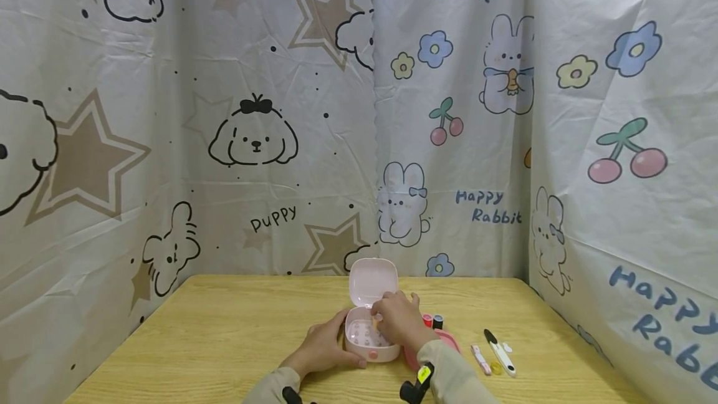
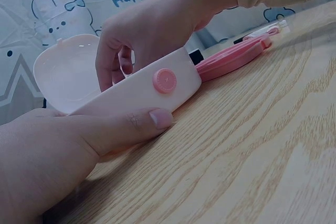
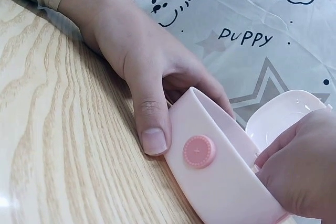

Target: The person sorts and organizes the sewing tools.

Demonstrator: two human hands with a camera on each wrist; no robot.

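Pink box (image 2: 135, 95), lid (image 1: 373, 282) raised, on the wooden surface (image 1: 252, 313).
Left grip (image 1: 325, 346) clasps its left side — right grip (image 1: 401, 320) dips inside, bent; whether it pinches anything, I cannot tell — a black spool (image 1: 438, 322) nearby.

printed curtain (image 1: 336, 117), puppies, stars and rabbits, behind a wood-grain table (image 1: 235, 323). on its right side: one red spool (image 1: 427, 320), one dark spool (image 1: 437, 322), one black-and-white tool (image 1: 500, 353), function unclear at this size.
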